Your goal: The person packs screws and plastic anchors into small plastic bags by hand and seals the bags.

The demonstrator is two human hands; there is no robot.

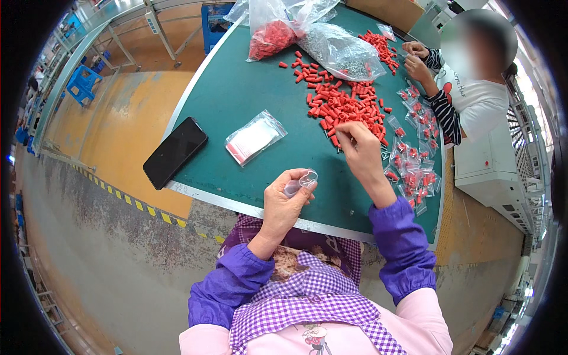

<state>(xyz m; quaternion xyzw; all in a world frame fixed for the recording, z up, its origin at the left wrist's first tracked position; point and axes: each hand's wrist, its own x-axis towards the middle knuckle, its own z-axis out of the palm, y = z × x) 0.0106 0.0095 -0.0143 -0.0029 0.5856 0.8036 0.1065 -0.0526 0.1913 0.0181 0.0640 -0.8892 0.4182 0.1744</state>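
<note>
My left hand (280, 204) is closed on a small clear plastic bag (292, 187), its mouth spread into a round opening, above the near edge of the green table. Further right, my right hand (362, 155) reaches to the near side of a pile of red tapered plastic caps (346, 106). Its thumb and fingers are pinched together; whatever lies between them is hidden. Some small metal pieces (384, 155) lie beside that hand. To its right spreads a heap of small clear bags (414, 168) with red caps inside.
A black phone (176, 152) lies at the table's left edge, near a clear packet of white and red sheets (255, 139). Farther back are a large bag of red caps (272, 40) and a clear bag of metal pieces (343, 52). A co-worker (476, 109) works at the right side.
</note>
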